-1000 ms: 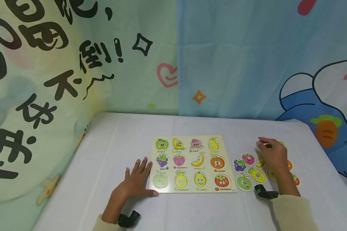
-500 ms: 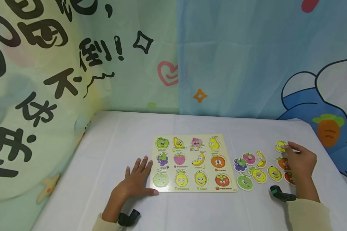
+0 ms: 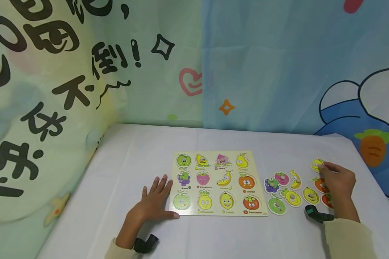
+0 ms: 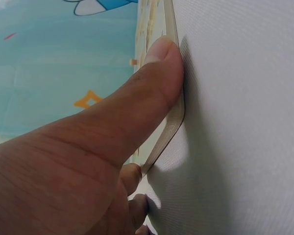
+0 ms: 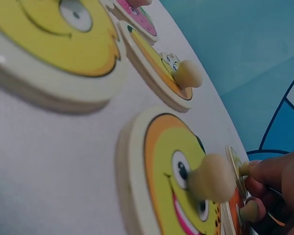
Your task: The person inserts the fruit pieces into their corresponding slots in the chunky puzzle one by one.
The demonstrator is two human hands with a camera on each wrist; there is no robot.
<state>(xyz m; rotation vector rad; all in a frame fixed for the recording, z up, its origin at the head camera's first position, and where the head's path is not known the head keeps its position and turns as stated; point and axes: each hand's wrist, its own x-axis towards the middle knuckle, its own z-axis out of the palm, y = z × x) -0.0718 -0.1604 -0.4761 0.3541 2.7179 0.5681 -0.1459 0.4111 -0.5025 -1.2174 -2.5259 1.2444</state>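
My left hand (image 3: 152, 205) lies with spread fingers at the left side of the fruit puzzle board (image 3: 215, 198). In the left wrist view its thumb (image 4: 164, 63) rests along the board's edge (image 4: 174, 120). On the right, my right hand (image 3: 339, 180) pinches the small wooden knob (image 5: 245, 169) of a yellow-green fruit puzzle piece (image 3: 316, 165). This piece is the farthest back of the loose ones. An orange piece (image 3: 319, 184) and a red one (image 3: 326, 200) lie partly hidden beneath the right hand.
Between board and right hand lie several knobbed pieces: grapes (image 3: 271, 185), strawberry (image 3: 281, 178), banana (image 3: 295, 180), pineapple (image 3: 293, 198), a green melon-like one (image 3: 276, 206) and a round yellow one (image 3: 311, 196). A white cloth (image 3: 214, 237) covers the table; printed curtains (image 3: 262, 72) hang behind.
My right hand has moved right, away from over the banana piece, to the yellow-green piece and pinches its knob. The left hand stays at the board. The head view has shifted slightly.
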